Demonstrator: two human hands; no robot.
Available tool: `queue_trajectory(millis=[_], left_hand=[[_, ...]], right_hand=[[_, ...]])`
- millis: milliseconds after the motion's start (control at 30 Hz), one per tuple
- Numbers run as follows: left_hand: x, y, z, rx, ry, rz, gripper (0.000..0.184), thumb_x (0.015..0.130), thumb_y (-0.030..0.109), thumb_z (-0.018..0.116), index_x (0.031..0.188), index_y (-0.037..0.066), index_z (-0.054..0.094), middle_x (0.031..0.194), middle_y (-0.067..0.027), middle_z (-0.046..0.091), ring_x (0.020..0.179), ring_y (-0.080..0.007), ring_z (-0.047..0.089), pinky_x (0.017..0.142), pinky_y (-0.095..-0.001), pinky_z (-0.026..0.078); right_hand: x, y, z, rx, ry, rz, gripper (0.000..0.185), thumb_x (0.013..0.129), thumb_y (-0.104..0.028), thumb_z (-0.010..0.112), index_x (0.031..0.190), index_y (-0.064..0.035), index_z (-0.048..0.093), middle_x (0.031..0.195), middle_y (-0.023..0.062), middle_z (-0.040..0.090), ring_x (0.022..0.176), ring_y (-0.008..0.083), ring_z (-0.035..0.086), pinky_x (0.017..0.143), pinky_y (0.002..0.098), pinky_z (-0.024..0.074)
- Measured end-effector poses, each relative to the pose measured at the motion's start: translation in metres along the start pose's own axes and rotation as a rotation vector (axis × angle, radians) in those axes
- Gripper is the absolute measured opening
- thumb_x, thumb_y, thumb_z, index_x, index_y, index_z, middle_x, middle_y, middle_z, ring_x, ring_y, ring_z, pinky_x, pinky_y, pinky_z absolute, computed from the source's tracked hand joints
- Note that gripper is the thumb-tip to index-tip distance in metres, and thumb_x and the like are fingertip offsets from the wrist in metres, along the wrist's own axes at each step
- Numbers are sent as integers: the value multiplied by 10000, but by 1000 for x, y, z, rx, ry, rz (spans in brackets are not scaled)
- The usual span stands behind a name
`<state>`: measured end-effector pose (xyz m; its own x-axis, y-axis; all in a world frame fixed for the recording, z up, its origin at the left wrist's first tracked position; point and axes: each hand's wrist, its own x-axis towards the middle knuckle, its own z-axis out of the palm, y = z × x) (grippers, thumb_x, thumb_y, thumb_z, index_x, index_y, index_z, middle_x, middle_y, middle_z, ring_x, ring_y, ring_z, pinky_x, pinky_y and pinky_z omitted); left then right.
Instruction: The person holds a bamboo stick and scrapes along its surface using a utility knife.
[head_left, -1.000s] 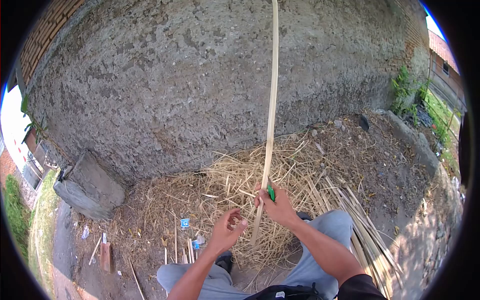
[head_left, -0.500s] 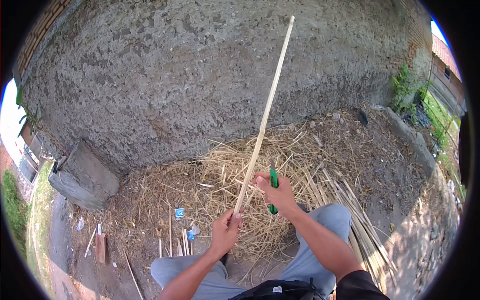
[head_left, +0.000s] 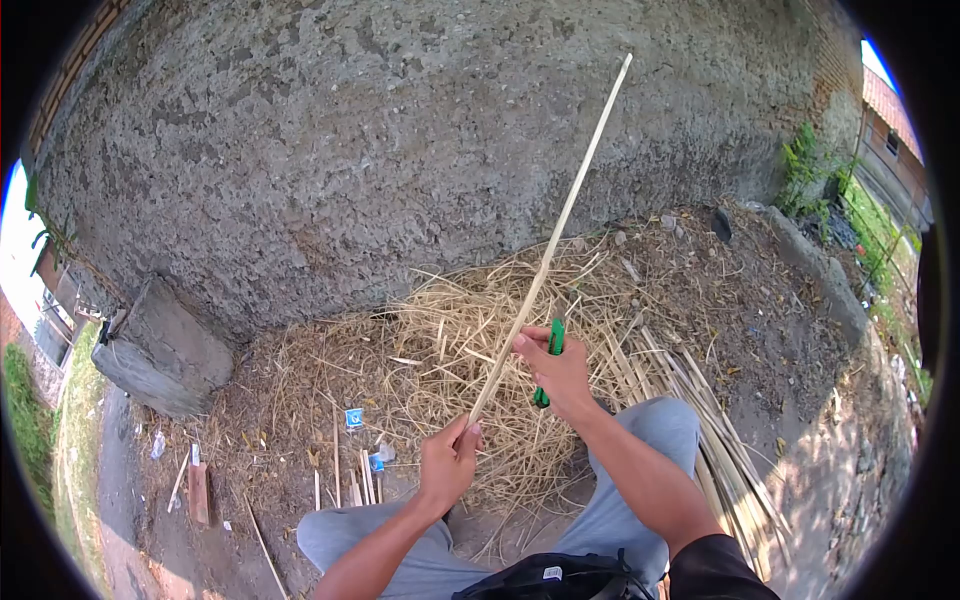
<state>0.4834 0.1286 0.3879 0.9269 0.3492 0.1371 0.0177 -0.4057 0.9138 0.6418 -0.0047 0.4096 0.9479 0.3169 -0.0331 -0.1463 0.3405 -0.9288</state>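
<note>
A long, pale bamboo strip [head_left: 566, 213] slants up and to the right in front of the wall. Its lower end is gripped by my left hand [head_left: 446, 462], fingers closed round it. My right hand [head_left: 560, 372] is closed on a green utility knife [head_left: 556, 338], and its thumb and fingertips are at the strip's edge, higher up. The knife's handle sticks out above and below the fist. A heap of thin bamboo shavings [head_left: 520, 450] lies on the ground below both hands.
Split bamboo strips [head_left: 728, 470] lie by my right knee. A rough wall [head_left: 400, 150] rises ahead, with a stone block [head_left: 165, 345] at left. Blue-and-white packets [head_left: 354, 418], short sticks and a brown wood piece [head_left: 199, 495] litter the ground.
The bamboo strip's top has swung to the right and slightly down. My right hand has shifted a little, and the knife has turned in it. My left hand keeps its grip.
</note>
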Motion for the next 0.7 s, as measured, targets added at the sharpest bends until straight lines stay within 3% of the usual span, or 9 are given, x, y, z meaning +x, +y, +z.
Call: queue_trajectory(millis=[167,300,400,433,500,700], left_hand=[[0,0,-3,115,51,59,143,948,86,562,1008,-18,639,652,-78,616,561,-65,516,504,-264,406],[0,-5,-4,87,63,73,182,954,95,556,1064,-20,645,649,-56,608,550,-67,509,505,-257,404],[4,1,-13,-39,-75,-4,217,963,107,548,1097,-32,646,632,-19,583,531,-58,488,491,-236,382],[5,5,-19,-214,-148,-111,226,971,122,539,1084,-43,645,634,-8,568,526,-46,456,482,-221,354],[7,7,-26,-387,-225,-215,239,979,136,530,1072,-54,643,635,2,553,520,-35,425,473,-206,326],[9,12,-40,-168,-175,-208,231,944,193,615,905,-25,680,550,36,512,494,-18,446,460,-207,328]], right_hand=[[-1,-3,1,-36,21,-64,278,831,-137,761,996,64,665,785,62,685,572,41,534,474,194,379],[0,3,-2,-81,0,-134,244,834,-141,757,969,43,670,784,74,688,479,16,464,394,200,304],[2,0,-9,14,-58,-43,229,869,-190,722,931,24,671,787,100,688,446,26,434,387,204,291],[3,-3,-12,14,-56,-46,229,869,-190,722,931,24,671,787,100,688,446,26,434,387,204,291],[6,-15,-16,243,-56,1,252,905,-241,674,909,11,667,816,115,691,412,28,379,374,208,266],[26,-42,-38,240,74,-39,413,914,-325,660,1123,27,609,956,113,689,424,18,326,390,214,284]])
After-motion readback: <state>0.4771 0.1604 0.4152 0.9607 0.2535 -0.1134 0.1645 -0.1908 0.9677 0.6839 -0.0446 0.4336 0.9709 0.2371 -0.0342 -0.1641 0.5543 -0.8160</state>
